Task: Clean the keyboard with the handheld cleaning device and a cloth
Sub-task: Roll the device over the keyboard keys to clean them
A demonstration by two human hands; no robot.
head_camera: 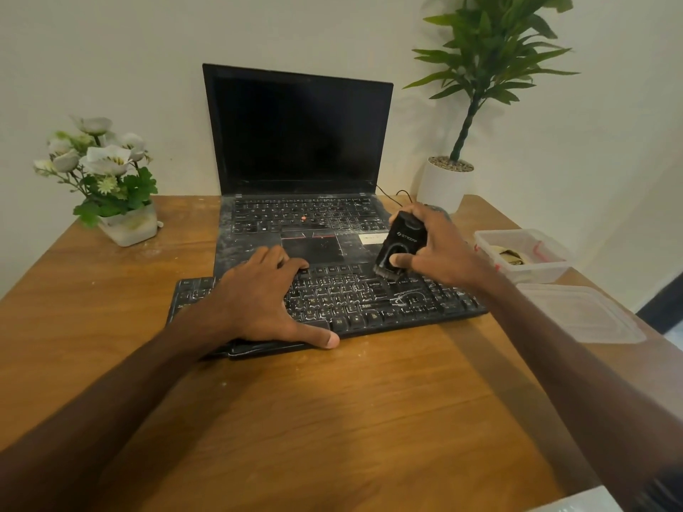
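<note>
A black external keyboard, streaked with white dust, lies on the wooden table in front of an open laptop. My left hand lies flat over the keyboard's left half, fingers spread, thumb at its front edge. My right hand grips a black handheld cleaning device, held upright with its brush end touching the keys at the keyboard's upper right. A folded cloth lies inside a clear box at the right.
The dusty black laptop stands open behind the keyboard. A clear plastic box and its lid sit at the table's right edge. White flowers in a pot stand back left, a green potted plant back right.
</note>
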